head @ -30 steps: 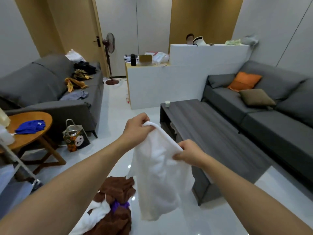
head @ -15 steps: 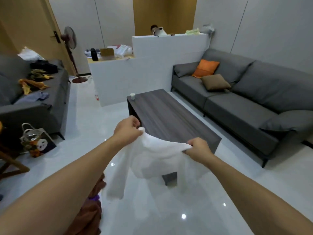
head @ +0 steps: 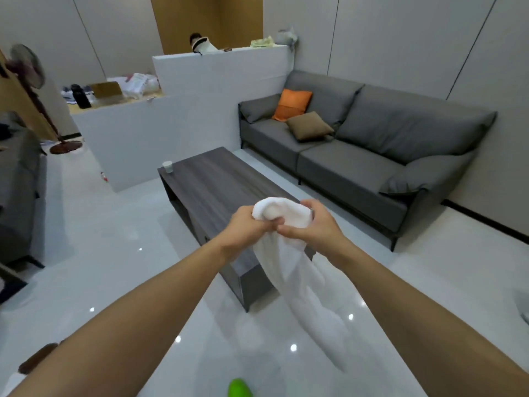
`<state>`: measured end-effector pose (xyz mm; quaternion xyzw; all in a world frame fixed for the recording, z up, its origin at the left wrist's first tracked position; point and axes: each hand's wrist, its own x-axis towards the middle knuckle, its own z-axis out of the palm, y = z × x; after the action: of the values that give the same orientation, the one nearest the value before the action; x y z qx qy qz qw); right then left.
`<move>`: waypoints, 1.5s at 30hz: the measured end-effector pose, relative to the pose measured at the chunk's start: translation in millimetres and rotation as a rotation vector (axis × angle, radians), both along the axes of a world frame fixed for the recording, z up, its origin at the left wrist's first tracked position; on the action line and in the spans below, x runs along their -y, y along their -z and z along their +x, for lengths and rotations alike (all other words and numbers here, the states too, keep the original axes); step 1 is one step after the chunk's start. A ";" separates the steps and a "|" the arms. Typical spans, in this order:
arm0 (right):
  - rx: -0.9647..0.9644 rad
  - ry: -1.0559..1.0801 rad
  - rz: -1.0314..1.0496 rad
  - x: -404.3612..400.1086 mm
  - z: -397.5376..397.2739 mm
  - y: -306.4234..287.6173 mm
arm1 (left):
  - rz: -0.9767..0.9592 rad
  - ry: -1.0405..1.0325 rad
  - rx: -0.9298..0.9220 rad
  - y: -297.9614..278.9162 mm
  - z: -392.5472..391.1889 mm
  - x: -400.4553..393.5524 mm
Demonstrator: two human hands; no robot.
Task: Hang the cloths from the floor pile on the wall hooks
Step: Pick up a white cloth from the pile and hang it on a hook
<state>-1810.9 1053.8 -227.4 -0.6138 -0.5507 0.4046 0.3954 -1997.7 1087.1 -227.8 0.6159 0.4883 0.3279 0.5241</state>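
A white cloth (head: 303, 285) hangs from both my hands in front of me, its top bunched into a hump and its tail trailing down to the right over the floor. My left hand (head: 246, 224) grips the bunched top from the left. My right hand (head: 312, 227) grips it from the right, the two hands touching. A brown scrap of the floor pile (head: 37, 358) shows at the lower left edge. No wall hooks are in view.
A dark wood coffee table (head: 211, 181) with a small cup (head: 167, 167) stands just beyond my hands. A grey sofa (head: 357, 159) with orange and brown cushions lines the right wall. A white partition (head: 177, 124) is behind. Another grey sofa (head: 20, 196) sits at left.
The view has swung right, away from the floor pile. My hands have come together, bunching the spread white cloth into a hump between them.
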 end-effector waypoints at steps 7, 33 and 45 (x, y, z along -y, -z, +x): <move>-0.030 0.140 -0.147 -46.1 43.3 40.3 | -0.080 0.002 0.107 4.5 46.9 -72.9; 0.575 -0.220 -0.201 -299.7 119.9 69.6 | -0.202 -0.339 0.082 36.4 34.1 -283.4; 0.124 -0.237 -0.294 -414.4 208.1 74.0 | -0.155 -0.709 0.067 36.4 30.5 -318.2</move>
<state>-1602.8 1468.2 -301.4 -0.6197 -0.5773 0.4856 0.2164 -1967.2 1405.2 -264.2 0.3557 0.6773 0.4713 0.4388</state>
